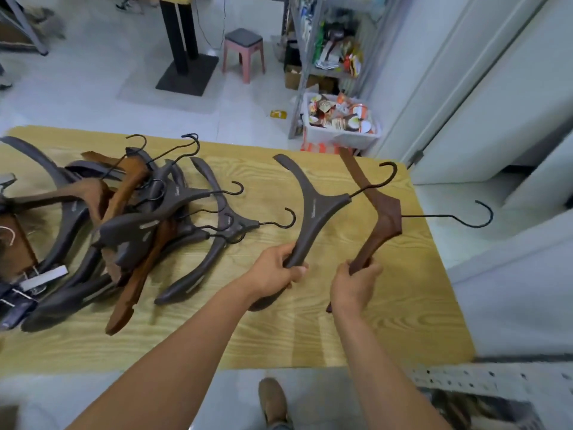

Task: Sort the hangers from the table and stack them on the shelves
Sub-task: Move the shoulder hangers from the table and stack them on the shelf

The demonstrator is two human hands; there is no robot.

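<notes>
Grey hanger [302,240], left hand [276,273]: pale print [313,209] unreadable; brown hanger [386,220], right hand [353,287].

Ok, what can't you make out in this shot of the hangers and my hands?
Head view only.
- Print on the grey hanger, gripped by the left hand: too small to read.
- Near arm of the brown hanger: mostly covered by the right hand gripping it.
- Number of hangers in the pile: they overlap, and the left edge cuts some off.
- The metal rack: cut off by the bottom edge.
</notes>
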